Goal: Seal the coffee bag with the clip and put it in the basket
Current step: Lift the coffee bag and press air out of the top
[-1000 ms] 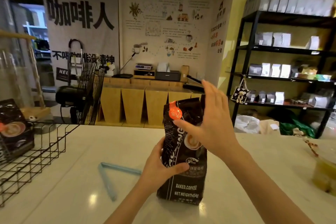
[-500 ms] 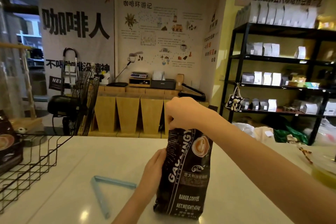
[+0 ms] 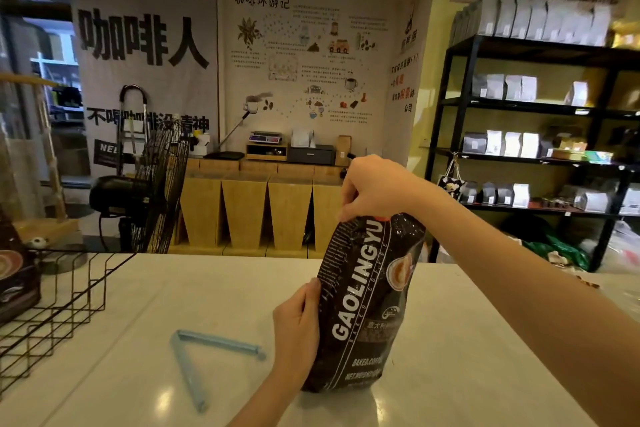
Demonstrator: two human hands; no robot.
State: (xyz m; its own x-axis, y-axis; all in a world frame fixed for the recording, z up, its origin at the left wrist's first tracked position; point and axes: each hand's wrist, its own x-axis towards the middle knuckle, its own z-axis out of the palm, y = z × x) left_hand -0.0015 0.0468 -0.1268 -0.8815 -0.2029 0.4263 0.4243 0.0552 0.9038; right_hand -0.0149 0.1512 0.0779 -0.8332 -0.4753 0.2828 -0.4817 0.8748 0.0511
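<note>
Head view: coffee bag standing at frame centre, right hand bunching its top, left hand bracing its side. Clip lying open, lower left; basket far left. Releasing either hand for the clip is risking unfolding or tipping.

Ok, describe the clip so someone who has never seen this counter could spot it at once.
Start at the white counter, where the coffee bag stands upright between both hands. On the bare surface left of the bag, between it and the wire basket, lies the clip. It is the only pale blue thing there: two thin bars hinged at one end, spread open in a V, lying flat and untouched.
</note>
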